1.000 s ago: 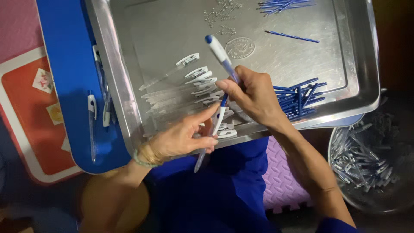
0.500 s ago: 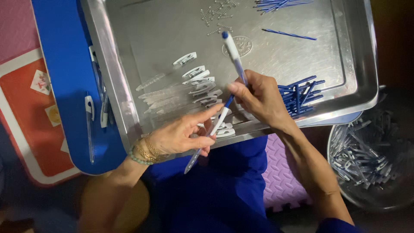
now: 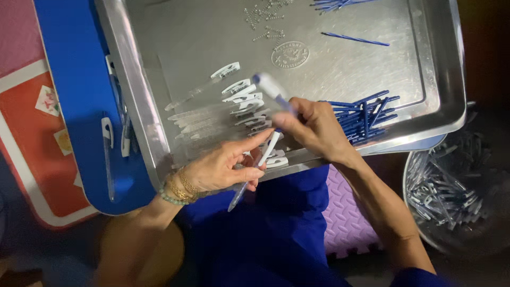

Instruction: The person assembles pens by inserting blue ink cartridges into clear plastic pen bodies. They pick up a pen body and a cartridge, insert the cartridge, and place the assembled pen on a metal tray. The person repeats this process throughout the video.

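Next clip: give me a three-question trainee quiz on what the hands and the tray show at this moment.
1. True or false: the right hand holds a pen above the metal tray.
2. Multiple choice: the loose blue refills lie A) on the tray beside the right hand, B) on the blue board, C) on the red mat.
3. What does the left hand grip?

Key: 1 true; 2 A; 3 a clear pen barrel that slants down past the tray's near edge.
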